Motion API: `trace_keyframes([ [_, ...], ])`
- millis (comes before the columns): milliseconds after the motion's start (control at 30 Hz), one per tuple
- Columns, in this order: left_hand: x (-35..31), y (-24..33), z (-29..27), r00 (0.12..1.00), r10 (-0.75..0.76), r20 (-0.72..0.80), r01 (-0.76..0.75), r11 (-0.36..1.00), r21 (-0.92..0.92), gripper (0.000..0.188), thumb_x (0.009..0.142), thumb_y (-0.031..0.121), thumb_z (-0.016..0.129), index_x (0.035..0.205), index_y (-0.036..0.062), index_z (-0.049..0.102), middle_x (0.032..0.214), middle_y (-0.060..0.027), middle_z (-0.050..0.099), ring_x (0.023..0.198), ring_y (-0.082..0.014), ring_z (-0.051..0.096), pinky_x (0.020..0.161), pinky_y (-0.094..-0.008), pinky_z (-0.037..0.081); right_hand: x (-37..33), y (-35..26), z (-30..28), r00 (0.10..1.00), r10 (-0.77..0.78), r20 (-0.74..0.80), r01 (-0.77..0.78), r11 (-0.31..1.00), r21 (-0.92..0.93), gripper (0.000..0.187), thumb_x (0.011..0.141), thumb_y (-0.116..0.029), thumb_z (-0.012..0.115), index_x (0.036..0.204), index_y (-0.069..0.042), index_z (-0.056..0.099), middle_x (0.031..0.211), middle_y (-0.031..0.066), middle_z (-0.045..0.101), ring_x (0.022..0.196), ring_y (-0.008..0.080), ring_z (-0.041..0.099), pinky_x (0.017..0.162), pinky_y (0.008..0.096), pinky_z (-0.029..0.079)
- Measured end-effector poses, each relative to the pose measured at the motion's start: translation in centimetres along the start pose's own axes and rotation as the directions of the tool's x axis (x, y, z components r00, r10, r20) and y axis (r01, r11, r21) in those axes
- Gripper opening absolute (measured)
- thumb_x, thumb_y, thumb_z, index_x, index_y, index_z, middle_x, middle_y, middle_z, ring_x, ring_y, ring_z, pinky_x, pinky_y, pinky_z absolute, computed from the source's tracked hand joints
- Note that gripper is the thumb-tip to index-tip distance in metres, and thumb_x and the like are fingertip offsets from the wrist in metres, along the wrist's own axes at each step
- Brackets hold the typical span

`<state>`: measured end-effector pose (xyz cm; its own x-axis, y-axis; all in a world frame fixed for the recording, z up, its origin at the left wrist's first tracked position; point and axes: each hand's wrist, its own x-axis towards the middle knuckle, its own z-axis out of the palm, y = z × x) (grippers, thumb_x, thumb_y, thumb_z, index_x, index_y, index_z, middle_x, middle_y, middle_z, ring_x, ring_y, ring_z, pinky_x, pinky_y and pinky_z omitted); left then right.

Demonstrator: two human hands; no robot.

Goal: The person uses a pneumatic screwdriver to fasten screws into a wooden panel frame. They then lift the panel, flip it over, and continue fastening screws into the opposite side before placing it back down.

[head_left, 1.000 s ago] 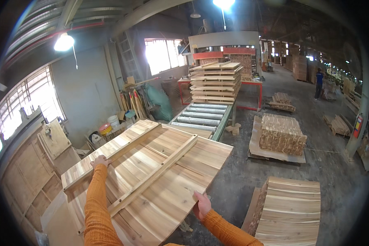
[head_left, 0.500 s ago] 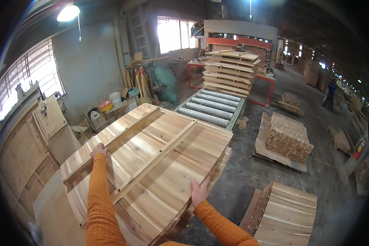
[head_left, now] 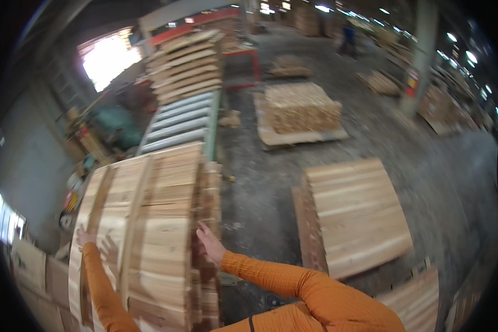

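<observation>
A large pale wooden panel (head_left: 169,205) lies on top of a stack at the lower left, with two long wooden strips (head_left: 135,221) running across its top. Over the far-left strip is my left hand (head_left: 84,237), its fingers apart and somewhat blurred. Beside it, a hand's shadow falls on the boards; whether the palm touches the wood I cannot tell. My right hand (head_left: 209,243) is at the panel's right edge, open, fingers stretched out and thumb side up. Layered edges of more panels (head_left: 209,191) show below that edge.
Beyond the stack, a roller conveyor (head_left: 180,119) leads to a tall pile of spaced panels (head_left: 185,66). To the right, a wide board stack (head_left: 359,213) and a block of boards on a sheet (head_left: 301,108) sit on the concrete floor. A distant person (head_left: 348,40) stands farther back.
The view has swung to the right, moving the panel leftward in the picture. My right hand has loosened from the panel's edge, and my left fingers have come off the strip they held.
</observation>
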<state>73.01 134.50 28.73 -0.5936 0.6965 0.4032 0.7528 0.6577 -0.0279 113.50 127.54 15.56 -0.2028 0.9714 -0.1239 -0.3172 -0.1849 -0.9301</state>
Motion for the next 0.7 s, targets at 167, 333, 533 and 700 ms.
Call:
trace_keyframes([
  [167,-1.1,13.8,-5.8,0.751,0.613,-0.245,-0.651,0.626,-0.428,0.042,0.074,0.025,0.060,0.110,0.0040,0.051,0.117,-0.0162,0.048,0.110,-0.0324,0.042,0.093,-0.0399,0.032,-8.4,5.6,-18.4,0.911,0.392,-0.127,-0.359,0.907,0.219,0.054,0.085,-0.042,0.047,0.128,-0.011,0.035,0.120,0.0111,0.050,0.090,0.0237,0.057,0.063,0.0305,0.046],
  [333,-10.1,30.3,-10.1,0.475,0.812,-0.339,-0.811,0.254,-0.527,0.034,0.073,0.017,0.061,0.102,0.0005,0.056,0.099,-0.0156,0.058,0.098,-0.0289,0.052,0.088,-0.0353,0.038,-23.0,11.8,-34.5,0.677,0.525,-0.516,-0.467,0.848,0.250,0.030,0.087,-0.032,0.045,0.096,-0.004,0.052,0.074,0.0052,0.053,0.057,0.0145,0.048,0.047,0.0279,0.040],
  [533,-34.8,43.8,1.6,0.240,0.954,-0.179,-0.764,0.072,-0.641,0.025,0.075,0.022,0.058,0.093,0.0047,0.061,0.092,-0.0112,0.061,0.087,-0.0288,0.056,0.079,-0.0373,0.045,-35.7,18.8,-45.9,0.410,0.596,-0.691,-0.385,0.800,0.461,0.032,0.084,-0.041,0.046,0.077,-0.010,0.048,0.058,0.0067,0.048,0.046,0.0241,0.051,0.042,0.0375,0.044],
  [700,-64.6,47.8,8.1,-0.336,0.644,0.688,0.316,0.765,-0.562,0.028,0.081,0.028,0.056,0.094,0.0039,0.061,0.069,-0.0088,0.058,0.058,-0.0163,0.055,0.049,-0.0303,0.044,-39.8,23.8,-51.9,0.118,0.771,-0.626,-0.315,0.627,0.712,0.058,0.081,-0.053,0.047,0.119,-0.009,0.048,0.106,0.0166,0.056,0.095,0.0236,0.054,0.086,0.0351,0.033],
])
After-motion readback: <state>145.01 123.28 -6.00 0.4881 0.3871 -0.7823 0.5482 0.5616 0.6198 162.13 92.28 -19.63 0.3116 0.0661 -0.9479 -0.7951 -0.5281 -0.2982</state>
